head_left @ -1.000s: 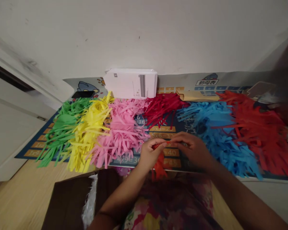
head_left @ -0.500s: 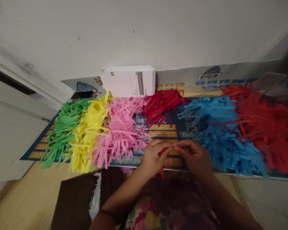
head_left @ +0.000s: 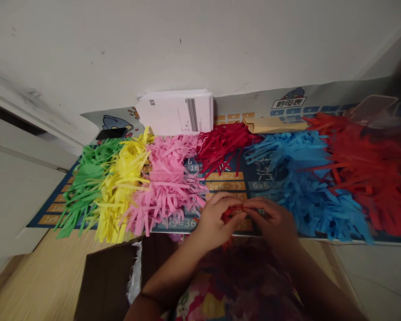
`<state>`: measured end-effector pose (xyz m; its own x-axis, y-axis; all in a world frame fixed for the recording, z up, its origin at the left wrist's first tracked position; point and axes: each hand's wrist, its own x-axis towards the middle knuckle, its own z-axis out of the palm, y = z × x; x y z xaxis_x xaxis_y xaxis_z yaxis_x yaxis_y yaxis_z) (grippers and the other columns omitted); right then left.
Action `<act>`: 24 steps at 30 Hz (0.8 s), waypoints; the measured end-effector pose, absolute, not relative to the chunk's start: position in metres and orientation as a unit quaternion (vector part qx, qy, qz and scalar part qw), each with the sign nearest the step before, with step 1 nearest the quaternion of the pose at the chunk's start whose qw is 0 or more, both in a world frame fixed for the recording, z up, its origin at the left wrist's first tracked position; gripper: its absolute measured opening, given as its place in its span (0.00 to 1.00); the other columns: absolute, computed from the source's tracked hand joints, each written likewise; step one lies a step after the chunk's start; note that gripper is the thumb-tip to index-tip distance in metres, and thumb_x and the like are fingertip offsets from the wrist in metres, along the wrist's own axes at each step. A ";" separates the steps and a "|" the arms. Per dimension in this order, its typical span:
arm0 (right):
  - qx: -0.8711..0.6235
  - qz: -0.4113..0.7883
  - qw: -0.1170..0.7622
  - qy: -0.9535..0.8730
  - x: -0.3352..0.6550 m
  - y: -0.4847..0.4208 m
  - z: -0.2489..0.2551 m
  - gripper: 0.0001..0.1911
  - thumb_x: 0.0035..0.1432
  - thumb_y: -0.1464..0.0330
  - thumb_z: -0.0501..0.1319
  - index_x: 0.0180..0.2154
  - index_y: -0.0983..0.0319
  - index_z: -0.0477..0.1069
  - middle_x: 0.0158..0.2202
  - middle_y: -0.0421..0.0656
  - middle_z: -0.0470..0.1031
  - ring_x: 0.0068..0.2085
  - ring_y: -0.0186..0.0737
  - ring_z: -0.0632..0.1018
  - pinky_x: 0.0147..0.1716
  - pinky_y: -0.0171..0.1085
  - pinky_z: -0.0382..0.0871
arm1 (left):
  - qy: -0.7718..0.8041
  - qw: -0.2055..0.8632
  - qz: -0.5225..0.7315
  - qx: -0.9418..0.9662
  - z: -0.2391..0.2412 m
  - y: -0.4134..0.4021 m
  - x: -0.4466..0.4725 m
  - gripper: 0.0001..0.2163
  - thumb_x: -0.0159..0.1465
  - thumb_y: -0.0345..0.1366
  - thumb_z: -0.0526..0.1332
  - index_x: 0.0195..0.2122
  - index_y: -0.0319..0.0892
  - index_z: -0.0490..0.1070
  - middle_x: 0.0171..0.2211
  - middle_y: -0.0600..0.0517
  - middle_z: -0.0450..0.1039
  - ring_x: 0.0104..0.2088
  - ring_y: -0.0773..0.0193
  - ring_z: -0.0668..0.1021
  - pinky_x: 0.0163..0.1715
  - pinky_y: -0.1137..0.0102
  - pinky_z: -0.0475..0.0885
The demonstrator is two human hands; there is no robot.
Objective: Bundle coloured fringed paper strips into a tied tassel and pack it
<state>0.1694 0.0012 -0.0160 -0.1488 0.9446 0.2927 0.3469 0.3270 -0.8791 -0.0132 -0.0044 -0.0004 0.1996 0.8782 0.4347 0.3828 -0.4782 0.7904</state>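
At the near edge of the table, my left hand (head_left: 217,219) is closed on a red paper tassel (head_left: 232,214), mostly hidden by the fingers; some strips hang below. My right hand (head_left: 273,219) meets it, thumb and fingertips pinching the tassel's end. Piles of fringed paper tassels lie around the hands: pink ones (head_left: 169,176) to the left, dark red ones (head_left: 223,145) beyond, and blue ones (head_left: 304,178) close to my right hand. Bright red ones (head_left: 374,174) lie at the far right. Yellow tassels (head_left: 123,178) and green tassels (head_left: 93,171) are farther left.
A printed learning mat (head_left: 260,185) covers the table. Against the wall stands a white stack with a barcode label (head_left: 173,111). A dark phone (head_left: 112,133) lies at the back left, a tan paper piece (head_left: 277,125) at the back. Below the table is an open brown box (head_left: 103,281).
Both hands stay together on the red tassel. More of its red strips show between the left fingers, and the right fingers have shifted slightly at its end. The view has tilted a little.
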 end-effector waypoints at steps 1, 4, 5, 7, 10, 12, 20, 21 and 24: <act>-0.476 0.322 0.449 -0.684 0.169 0.000 -0.015 0.06 0.62 0.65 0.63 0.36 0.55 0.80 0.35 0.39 0.81 0.37 0.39 0.81 0.40 0.36 0.74 | 0.437 0.270 0.465 0.721 0.000 -0.004 -0.012 0.04 0.64 0.34 0.65 0.39 0.41 0.77 0.36 0.47 0.80 0.38 0.62 0.80 0.39 0.69 0.75; -0.487 0.303 0.447 -0.686 0.168 -0.005 -0.013 0.07 0.63 0.66 0.62 0.37 0.54 0.80 0.37 0.39 0.82 0.38 0.39 0.82 0.40 0.35 0.75 | 0.435 0.237 0.473 0.729 -0.002 -0.004 -0.011 0.02 0.65 0.33 0.64 0.36 0.42 0.77 0.32 0.49 0.80 0.35 0.64 0.80 0.36 0.70 0.74; -0.489 0.298 0.449 -0.686 0.168 -0.006 -0.012 0.07 0.63 0.66 0.62 0.37 0.54 0.80 0.37 0.39 0.82 0.38 0.39 0.82 0.40 0.35 0.75 | 0.425 0.212 0.479 0.738 -0.002 -0.004 -0.010 0.02 0.66 0.32 0.63 0.37 0.42 0.77 0.34 0.49 0.80 0.36 0.63 0.80 0.37 0.70 0.74; -0.487 0.288 0.455 -0.687 0.167 -0.008 -0.010 0.07 0.63 0.66 0.62 0.38 0.54 0.80 0.37 0.39 0.83 0.38 0.39 0.82 0.40 0.35 0.76 | 0.396 0.163 0.494 0.757 -0.003 -0.006 -0.010 0.04 0.66 0.29 0.62 0.39 0.43 0.76 0.37 0.47 0.80 0.39 0.63 0.80 0.40 0.68 0.75; -0.485 0.273 0.465 -0.688 0.167 -0.011 -0.007 0.08 0.63 0.67 0.62 0.37 0.55 0.81 0.36 0.40 0.83 0.37 0.40 0.83 0.39 0.36 0.77 | 0.373 0.126 0.502 0.770 -0.003 -0.009 -0.009 0.07 0.66 0.27 0.61 0.42 0.43 0.76 0.38 0.48 0.81 0.40 0.63 0.81 0.41 0.66 0.76; -0.483 0.260 0.466 -0.694 0.167 -0.012 -0.007 0.08 0.63 0.66 0.61 0.37 0.55 0.81 0.36 0.40 0.83 0.37 0.41 0.83 0.38 0.36 0.77 | 0.378 0.120 0.500 0.770 -0.003 -0.010 -0.008 0.07 0.66 0.28 0.60 0.42 0.44 0.75 0.38 0.48 0.81 0.39 0.63 0.82 0.41 0.66 0.77; -0.471 0.212 0.455 -0.725 0.187 -0.031 0.001 0.10 0.64 0.64 0.59 0.37 0.54 0.80 0.35 0.42 0.82 0.37 0.40 0.82 0.39 0.38 0.76 | 0.418 0.191 0.418 0.783 -0.005 -0.020 0.002 0.02 0.66 0.31 0.62 0.38 0.43 0.73 0.35 0.48 0.80 0.38 0.61 0.81 0.39 0.68 0.76; -0.490 0.210 0.450 -0.716 0.200 -0.038 -0.002 0.10 0.64 0.62 0.60 0.37 0.54 0.80 0.36 0.42 0.82 0.38 0.41 0.81 0.40 0.39 0.75 | 0.418 0.205 0.402 0.789 -0.004 -0.023 0.000 0.01 0.66 0.31 0.62 0.37 0.43 0.73 0.34 0.49 0.80 0.37 0.62 0.81 0.38 0.68 0.76; -0.641 0.220 0.392 -0.622 0.251 -0.067 -0.034 0.14 0.63 0.56 0.60 0.34 0.57 0.79 0.34 0.44 0.80 0.36 0.42 0.79 0.37 0.39 0.73 | 0.399 0.282 0.377 0.787 0.005 -0.029 -0.012 0.01 0.66 0.31 0.62 0.36 0.43 0.72 0.33 0.51 0.78 0.34 0.64 0.80 0.35 0.71 0.75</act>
<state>0.2510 -0.0673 -0.0344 0.1293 0.9701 0.2052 0.6255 0.0808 -0.7760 -0.0118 -0.0289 0.0046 0.3982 0.8403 0.3679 0.4152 -0.5227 0.7446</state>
